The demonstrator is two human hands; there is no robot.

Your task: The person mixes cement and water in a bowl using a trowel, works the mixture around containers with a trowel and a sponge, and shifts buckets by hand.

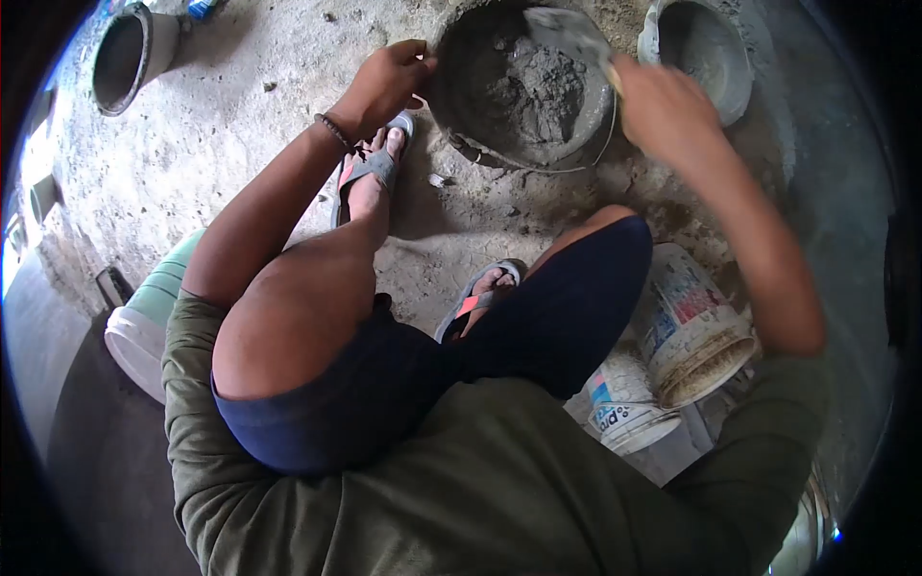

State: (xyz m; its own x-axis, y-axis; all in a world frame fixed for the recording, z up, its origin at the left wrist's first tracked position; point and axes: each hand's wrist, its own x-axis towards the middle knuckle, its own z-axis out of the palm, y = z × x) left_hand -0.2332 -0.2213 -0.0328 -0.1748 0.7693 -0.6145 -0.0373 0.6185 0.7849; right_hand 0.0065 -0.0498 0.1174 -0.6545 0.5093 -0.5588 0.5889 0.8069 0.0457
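Observation:
A dark bucket (pixel 459 72) stands on the rough floor in front of my feet, with a lump of wet grey mortar (pixel 549 91) inside. My left hand (pixel 382 84) is at the bucket's left side, fingers and thumb closed on its rim. In my right hand (pixel 667 108), slightly blurred, is a trowel (pixel 571 34); its mortar-smeared blade reaches over the far right part of the bucket. The bucket's thin wire handle (pixel 576 170) hangs down along the near side.
A second mortar-stained bucket (pixel 701 58) stands just right of the first. Another bucket (pixel 134 58) lies tipped at the far left. Used paint buckets (pixel 696 331) lie beside my right leg, and a green pail (pixel 158 288) lies by my left. Grit and small stones dot the floor.

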